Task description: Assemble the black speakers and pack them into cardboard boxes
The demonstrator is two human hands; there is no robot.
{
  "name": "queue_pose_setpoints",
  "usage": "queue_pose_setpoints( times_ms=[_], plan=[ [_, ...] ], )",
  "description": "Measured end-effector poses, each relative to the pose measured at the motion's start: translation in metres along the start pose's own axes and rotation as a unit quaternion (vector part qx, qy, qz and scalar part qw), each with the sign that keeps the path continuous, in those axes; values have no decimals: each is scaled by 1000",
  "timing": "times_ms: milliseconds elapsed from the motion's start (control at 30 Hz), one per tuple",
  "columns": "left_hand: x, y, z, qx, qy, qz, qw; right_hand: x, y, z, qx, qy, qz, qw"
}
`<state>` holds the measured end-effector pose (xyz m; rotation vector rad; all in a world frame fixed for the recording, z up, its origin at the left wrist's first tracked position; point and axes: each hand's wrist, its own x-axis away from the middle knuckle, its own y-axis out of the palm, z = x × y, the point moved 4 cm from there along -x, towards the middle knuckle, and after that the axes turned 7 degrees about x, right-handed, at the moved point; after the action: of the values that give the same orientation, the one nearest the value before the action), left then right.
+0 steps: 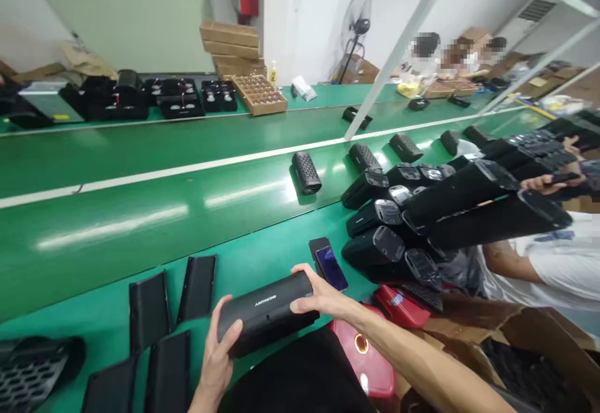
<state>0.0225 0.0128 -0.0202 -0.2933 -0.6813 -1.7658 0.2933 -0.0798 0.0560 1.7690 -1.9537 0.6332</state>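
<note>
A black speaker housing (pixel 268 316) with a light brand name on its top lies across the bottom middle, held between both hands. My left hand (pixel 219 345) is closed round its left end, thumb on the upper face. Gripping the right end is my right hand (pixel 317 295), fingers over the far edge and thumb on the near side. Left of the housing several black panels (pixel 150 312) lie on the green bench. A phone (pixel 332 269) rests just beyond my right hand, over a dark flat piece.
Black housings (pixel 377 213) are piled at the right, near a co-worker's arm (pixel 509 260). Grilled speakers (pixel 307 172) sit on the green conveyor (pixel 117 204). A blurred grille piece (pixel 35 369) lies lower left. A red stool (pixel 368 353) and an open carton (pixel 520 322) stand lower right.
</note>
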Motion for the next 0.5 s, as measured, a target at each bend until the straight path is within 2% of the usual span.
queue_pose_setpoints(
  times_ms=[33, 100, 167, 200, 267, 333, 367, 433, 500],
  plan=[
    [-2, 2, -2, 39, -18, 4, 999, -3, -5, -4, 3, -14, 5, 1000],
    [-3, 5, -3, 131, -38, 21, 990, -6, -6, -13, -45, -97, 45, 993],
    [-4, 8, -7, 225, -45, 34, 973, -9, 9, -18, -105, -195, 77, 972],
    [-5, 11, -12, 264, -56, 19, 963, -10, 22, -20, -114, -232, 73, 963],
    [-7, 22, -25, 306, -98, -66, 945, -13, 48, -26, -88, -284, 54, 953],
    [-8, 30, -33, 289, -137, -166, 933, -12, 60, -36, -33, -304, 57, 950],
    [-9, 30, -32, 267, -138, -194, 934, -8, 58, -41, 6, -303, 68, 951],
    [-10, 24, -19, 221, -102, -199, 949, 2, 46, -51, 131, -272, 79, 950],
    [-8, 15, 6, 178, -33, -190, 965, 13, 35, -54, 293, -224, 50, 928]
  ],
)
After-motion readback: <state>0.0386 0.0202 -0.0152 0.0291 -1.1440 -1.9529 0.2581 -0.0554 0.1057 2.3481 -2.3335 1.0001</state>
